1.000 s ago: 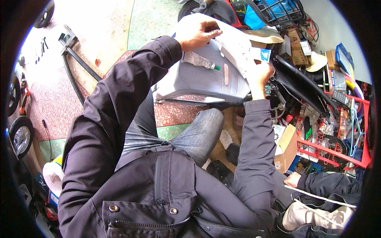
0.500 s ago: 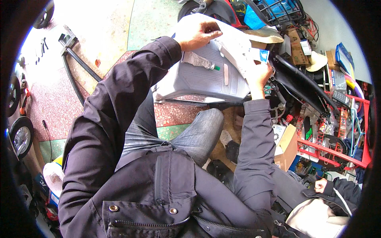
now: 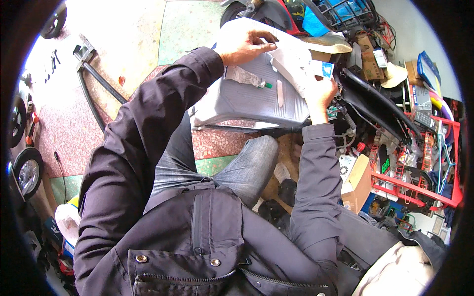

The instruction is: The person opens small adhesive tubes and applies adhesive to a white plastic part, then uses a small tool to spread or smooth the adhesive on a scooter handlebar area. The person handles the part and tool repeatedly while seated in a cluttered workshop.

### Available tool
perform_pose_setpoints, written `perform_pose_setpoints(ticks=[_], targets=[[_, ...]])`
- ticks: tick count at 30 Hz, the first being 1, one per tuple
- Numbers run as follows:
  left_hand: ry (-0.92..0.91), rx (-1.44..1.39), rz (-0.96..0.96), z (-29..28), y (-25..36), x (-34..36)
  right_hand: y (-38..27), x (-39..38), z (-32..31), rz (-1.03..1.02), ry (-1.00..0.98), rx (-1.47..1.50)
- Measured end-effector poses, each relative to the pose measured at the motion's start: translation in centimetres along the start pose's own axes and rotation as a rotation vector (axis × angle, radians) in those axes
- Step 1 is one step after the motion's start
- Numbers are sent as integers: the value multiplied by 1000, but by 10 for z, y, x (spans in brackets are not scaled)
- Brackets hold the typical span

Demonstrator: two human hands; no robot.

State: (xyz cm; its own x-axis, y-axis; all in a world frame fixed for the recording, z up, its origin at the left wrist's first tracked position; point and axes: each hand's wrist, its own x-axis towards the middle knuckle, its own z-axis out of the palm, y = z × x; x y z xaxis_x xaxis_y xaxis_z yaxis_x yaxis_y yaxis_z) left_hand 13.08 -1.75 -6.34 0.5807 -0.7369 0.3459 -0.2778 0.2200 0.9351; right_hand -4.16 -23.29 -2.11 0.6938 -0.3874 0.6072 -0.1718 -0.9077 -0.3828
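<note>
Head view: by the grey plastic shell (image 3: 247, 103), your right hand (image 3: 320, 93) is gripping a packet (image 3: 324, 69), blue end pointing right, long axis unclear; your left hand (image 3: 243, 47) is curving, hold unclear. Blue plastic (image 3: 349, 9) is showing through a basket (image 3: 345, 23).

1. A repair workshop is suggested by loose wheels (image 3: 28, 172) along the left edge.
2. Dark tools (image 3: 54, 61) are scattered on the speckled floor (image 3: 64, 128), upper left.
3. A red wheeled vehicle (image 3: 269, 15) is seen at top centre.
4. A cardboard box (image 3: 356, 190) and assorted parts (image 3: 386, 208) are crowded around a red metal frame (image 3: 414, 189), right.
</note>
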Motion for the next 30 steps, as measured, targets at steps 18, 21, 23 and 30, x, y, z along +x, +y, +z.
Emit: perform_pose_setpoints(ticks=[18,21,23,30], targets=[[-19,26,-43,-3,2,-1,-1,0,-1,-98,62,-6],[-38,8,-18,-5,-4,2,2,1,0,-116,82,-12],[-37,-2,-20,-4,-6,2,1,1,-1,-123,78,-16],[-36,-13,-24,-5,-5,1,5,0,2,-128,74,5]])
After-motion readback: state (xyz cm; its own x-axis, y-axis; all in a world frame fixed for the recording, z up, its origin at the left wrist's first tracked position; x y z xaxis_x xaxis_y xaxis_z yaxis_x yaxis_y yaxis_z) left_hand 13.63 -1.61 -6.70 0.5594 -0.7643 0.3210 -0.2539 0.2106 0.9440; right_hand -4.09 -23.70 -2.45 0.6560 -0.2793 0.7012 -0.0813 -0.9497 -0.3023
